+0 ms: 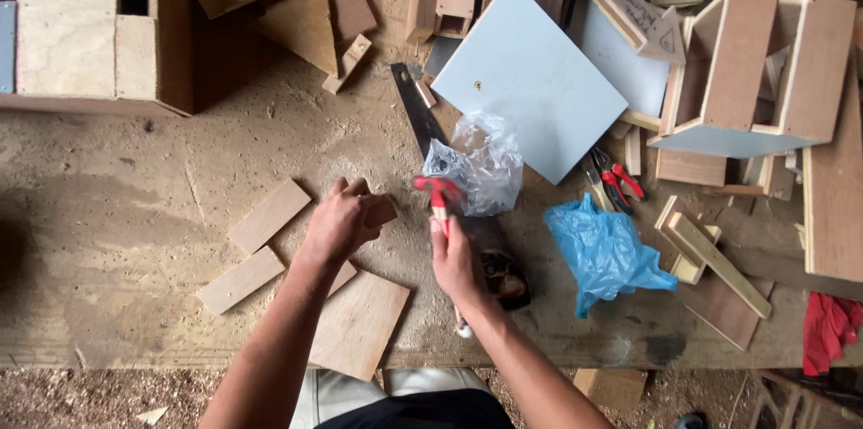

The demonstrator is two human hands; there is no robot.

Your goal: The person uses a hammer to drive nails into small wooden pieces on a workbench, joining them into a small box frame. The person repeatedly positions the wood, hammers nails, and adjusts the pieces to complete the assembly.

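While the left hand (340,224) pinches a small wood block (381,210) against the table (108,213) near its middle, the right hand (455,263) is wrapped around the handle of a red-headed hammer (439,200), its head raised just right of the block. Judged by its look, the block is light, stiff and prone to shifting, so it is best held by its left edges, fingers away from the face. Flat wood offcuts (268,215) lie to the left. A clear plastic bag (481,164) lies just beyond the hammer, and a blue bag (602,249) farther right.
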